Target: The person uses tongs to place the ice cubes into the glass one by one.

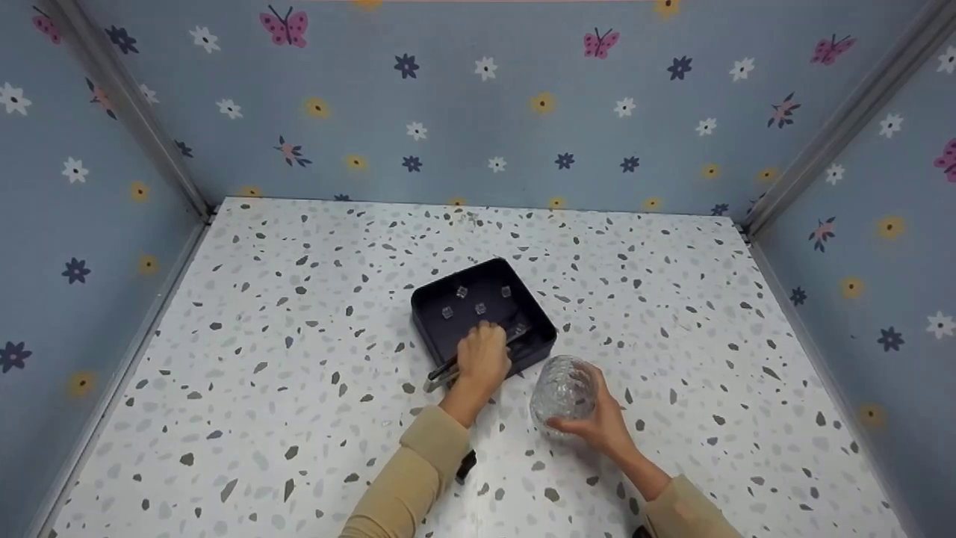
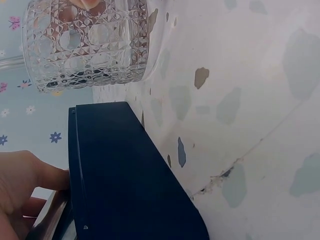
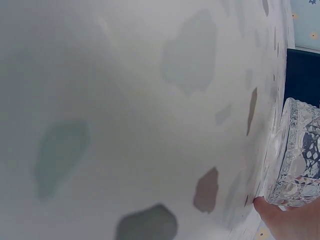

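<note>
My left hand (image 1: 484,355) grips a pair of metal tongs (image 1: 442,372) over a square black tray (image 1: 427,329). The tongs' far end reaches a clear ice-like cube (image 1: 520,329) near the tray's right side. Several more such cubes (image 1: 480,308) lie spread over the tray floor. In the left wrist view the tongs (image 2: 56,212) pass by the tray's rim, below the fingers. My right hand (image 1: 601,418) holds a clear cut-pattern drinking glass (image 1: 556,392) beside the tray's near right corner, thumb and fingers around it. The glass (image 3: 297,155) stands close to the tabletop in the right wrist view.
The white speckled tabletop (image 1: 299,359) runs around the tray on all sides. Blue flowered panels (image 1: 478,112) close it in at the back, left and right. A small dark object (image 1: 466,466) shows beside the left sleeve.
</note>
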Demonstrator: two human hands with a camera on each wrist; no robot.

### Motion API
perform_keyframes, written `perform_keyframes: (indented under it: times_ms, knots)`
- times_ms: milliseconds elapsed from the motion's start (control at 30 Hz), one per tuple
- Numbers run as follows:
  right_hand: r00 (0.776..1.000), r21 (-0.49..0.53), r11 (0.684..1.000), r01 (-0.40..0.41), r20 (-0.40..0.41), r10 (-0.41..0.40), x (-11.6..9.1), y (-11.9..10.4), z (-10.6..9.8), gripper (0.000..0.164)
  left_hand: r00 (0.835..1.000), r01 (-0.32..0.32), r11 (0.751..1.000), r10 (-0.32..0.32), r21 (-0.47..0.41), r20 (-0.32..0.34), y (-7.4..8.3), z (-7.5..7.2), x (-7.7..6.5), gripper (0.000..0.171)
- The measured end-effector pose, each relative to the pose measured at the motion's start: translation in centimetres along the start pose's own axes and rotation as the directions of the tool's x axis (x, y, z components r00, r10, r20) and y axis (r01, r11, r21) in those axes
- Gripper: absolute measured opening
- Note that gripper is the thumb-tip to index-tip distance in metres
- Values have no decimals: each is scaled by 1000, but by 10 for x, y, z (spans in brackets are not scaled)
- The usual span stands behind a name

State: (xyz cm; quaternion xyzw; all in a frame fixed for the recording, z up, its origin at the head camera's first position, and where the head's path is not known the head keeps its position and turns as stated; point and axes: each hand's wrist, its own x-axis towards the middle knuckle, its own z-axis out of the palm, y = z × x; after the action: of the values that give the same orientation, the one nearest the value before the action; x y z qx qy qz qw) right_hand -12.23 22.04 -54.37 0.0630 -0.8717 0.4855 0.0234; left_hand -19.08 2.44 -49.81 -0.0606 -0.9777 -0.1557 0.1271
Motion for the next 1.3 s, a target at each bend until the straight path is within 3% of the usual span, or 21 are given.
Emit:
perform_keyframes:
  times_ms: [633, 1300]
  knots:
    - [1000, -3, 1000, 9, -6, -9, -1, 0, -1, 93, 1000, -10, 1000, 10, 6, -4, 2, 2, 4, 3]
    - [999, -14, 999, 30, -26, -30, 0, 1, 1, 94, 999, -40, 998, 42, 48, -24, 3, 4, 3, 5]
